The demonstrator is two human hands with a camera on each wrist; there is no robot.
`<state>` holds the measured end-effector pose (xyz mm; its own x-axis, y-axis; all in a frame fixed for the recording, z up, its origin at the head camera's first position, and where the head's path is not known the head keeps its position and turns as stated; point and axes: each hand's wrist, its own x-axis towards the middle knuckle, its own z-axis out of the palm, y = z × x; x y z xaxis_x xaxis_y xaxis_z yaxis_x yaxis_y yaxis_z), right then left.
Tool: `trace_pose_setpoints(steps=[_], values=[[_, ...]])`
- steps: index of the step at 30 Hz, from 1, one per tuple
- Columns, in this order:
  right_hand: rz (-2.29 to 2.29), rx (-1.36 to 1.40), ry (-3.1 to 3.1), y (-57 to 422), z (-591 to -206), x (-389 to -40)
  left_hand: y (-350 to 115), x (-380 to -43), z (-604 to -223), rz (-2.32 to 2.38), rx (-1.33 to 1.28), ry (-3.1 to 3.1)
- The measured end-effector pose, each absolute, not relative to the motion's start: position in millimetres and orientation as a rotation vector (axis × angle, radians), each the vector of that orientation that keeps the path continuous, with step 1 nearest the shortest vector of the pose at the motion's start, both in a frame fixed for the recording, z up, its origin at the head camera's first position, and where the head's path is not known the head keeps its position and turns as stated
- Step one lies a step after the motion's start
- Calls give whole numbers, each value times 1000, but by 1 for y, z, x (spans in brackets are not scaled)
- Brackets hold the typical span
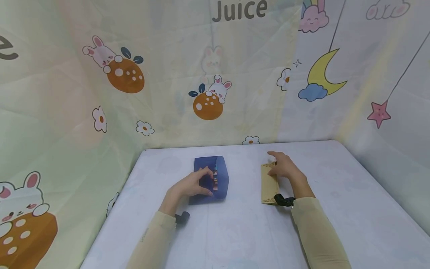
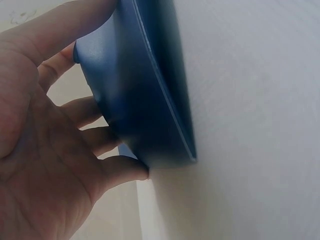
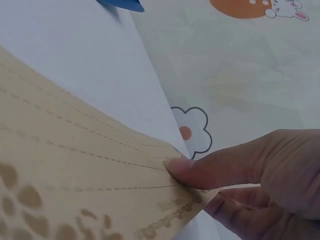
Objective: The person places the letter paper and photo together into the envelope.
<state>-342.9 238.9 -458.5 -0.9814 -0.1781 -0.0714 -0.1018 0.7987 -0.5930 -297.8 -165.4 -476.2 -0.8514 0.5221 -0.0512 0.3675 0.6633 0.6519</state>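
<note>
A blue paper envelope [image 1: 222, 175] lies left of the table's middle, with a narrow multicoloured strip [image 1: 215, 178] showing along its fold. My left hand [image 1: 190, 185] reaches over it from the left and holds it, thumb and fingers spread along its edges. From the left wrist, the blue envelope [image 2: 135, 100] stands partly raised, with a gap between its layers. To the right, my right hand [image 1: 284, 166] pinches the far end of a folded tan sheet of writing paper [image 1: 268, 186]. Dashed lines and brown printed spots mark the tan sheet [image 3: 90, 150]; my thumb lies on top of it.
The white table [image 1: 242, 231] ends at the back against a printed curtain [image 1: 168, 93] with rabbits, flowers and a moon. A dark wrist camera [image 1: 284, 200] on my right arm hangs close over the tan paper; another [image 1: 182, 218] sits at my left wrist.
</note>
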Motion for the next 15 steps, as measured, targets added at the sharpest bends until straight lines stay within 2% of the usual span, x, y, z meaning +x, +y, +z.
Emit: trace_pose_setpoints(steps=[15], values=[[-1050, -221, 2842, 239, -455, -340, -165, -296, -476, 963, 696, 2645]])
